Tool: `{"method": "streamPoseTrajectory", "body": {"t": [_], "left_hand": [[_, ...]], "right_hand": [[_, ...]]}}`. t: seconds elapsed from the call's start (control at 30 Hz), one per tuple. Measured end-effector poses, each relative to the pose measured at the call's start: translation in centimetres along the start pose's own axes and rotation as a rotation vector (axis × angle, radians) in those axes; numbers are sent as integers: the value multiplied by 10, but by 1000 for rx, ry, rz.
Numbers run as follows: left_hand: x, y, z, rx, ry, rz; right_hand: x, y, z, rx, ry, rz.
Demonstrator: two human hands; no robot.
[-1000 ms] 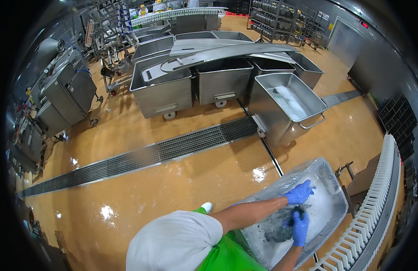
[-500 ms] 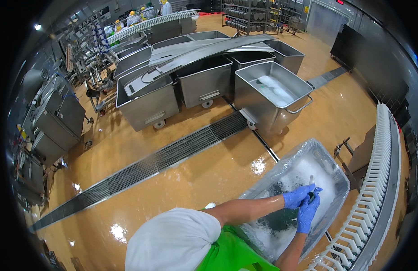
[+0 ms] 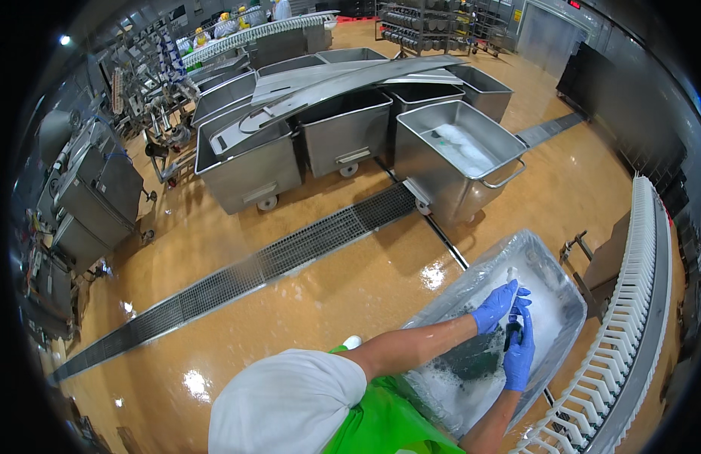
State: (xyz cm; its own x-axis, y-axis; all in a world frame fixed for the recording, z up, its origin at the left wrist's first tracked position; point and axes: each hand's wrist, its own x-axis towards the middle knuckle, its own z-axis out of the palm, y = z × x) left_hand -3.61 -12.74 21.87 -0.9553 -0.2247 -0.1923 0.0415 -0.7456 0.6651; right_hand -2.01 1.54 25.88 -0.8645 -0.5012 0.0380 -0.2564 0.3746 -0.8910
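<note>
Both my hands, in blue gloves, are close together over a plastic-lined tub [image 3: 570, 314] of foamy water. In my right hand [image 3: 520, 357] is a dark green scouring pad [image 3: 511, 333], held between fingers and thumb. My left hand [image 3: 494, 309] is just beyond it, its fingers bent together near a small pale piece that sticks up past the fingertips. What that piece is, the foam and fingers hide. White suds [image 3: 546, 333] cover much of the water, and a darker green patch [image 3: 475, 359] shows below my left forearm.
A steel wheeled bin [image 3: 460, 170] with suds inside stands beyond the tub. Several more steel bins [image 3: 248, 178] carry long metal panels [image 3: 328, 87]. A floor drain grate [image 3: 260, 266] crosses the wet floor. At right stands a white-slatted conveyor [image 3: 630, 310]. People in yellow caps work far off.
My hands have moved slightly apart. The left fingers have straightened and shifted up and left, and the right hand has turned, showing more of the green scouring pad.
</note>
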Motion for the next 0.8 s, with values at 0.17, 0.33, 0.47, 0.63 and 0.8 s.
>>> {"method": "streamPoseTrajectory", "body": {"t": [0.17,0.33,0.47,0.63,0.8], "left_hand": [[5,8,-8,-129,19,-36],[7,20,-13,-204,43,-66],[15,13,-17,-280,98,-89],[11,16,-8,-268,86,-54],[8,17,-6,-59,190,-12]], "right_hand": [[3,29,-10,294,58,-9],[-5,21,-3,805,31,214],[3,18,6,1023,82,288],[-2,-5,1,1253,41,247],[-7,-7,6,1064,-23,249]]}}
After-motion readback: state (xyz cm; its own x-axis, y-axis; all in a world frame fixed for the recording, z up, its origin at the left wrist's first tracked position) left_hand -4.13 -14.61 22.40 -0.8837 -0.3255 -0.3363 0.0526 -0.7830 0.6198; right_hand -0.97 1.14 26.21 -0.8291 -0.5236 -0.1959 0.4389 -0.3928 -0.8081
